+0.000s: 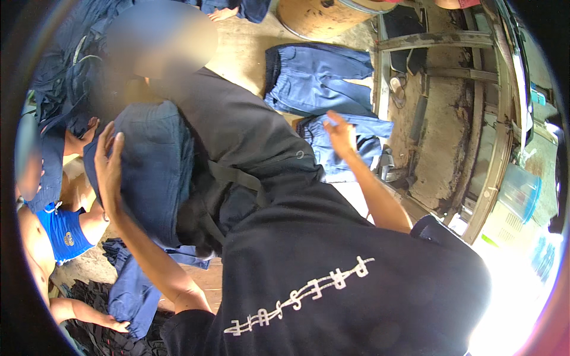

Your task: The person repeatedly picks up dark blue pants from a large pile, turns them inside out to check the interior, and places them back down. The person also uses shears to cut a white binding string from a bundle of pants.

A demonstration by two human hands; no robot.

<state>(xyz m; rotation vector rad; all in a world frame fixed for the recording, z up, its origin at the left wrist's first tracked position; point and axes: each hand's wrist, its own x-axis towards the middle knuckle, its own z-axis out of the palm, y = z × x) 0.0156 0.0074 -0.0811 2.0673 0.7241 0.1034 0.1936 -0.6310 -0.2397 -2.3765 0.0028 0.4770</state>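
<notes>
At the left, a thick bundle of folded navy trousers [155,172] lies beside my legs. My left hand [110,160] rests along its outer side with the fingers stretched out. On the right, my right hand [342,135] is over a small pair of blue trousers [371,127], its fingers apart and nothing visible in them. Whether it touches the cloth I cannot tell. A larger pair of blue trousers [320,77] is spread flat just beyond it, with its dark waistband toward the left.
A person in bright blue shorts [70,234] sits at the left, one hand by blue trousers [133,296]. Dark garments [89,320] are heaped there. A large round container [323,18] stands at the far side. A wooden frame [490,190] and a clear bin [519,193] are at the right.
</notes>
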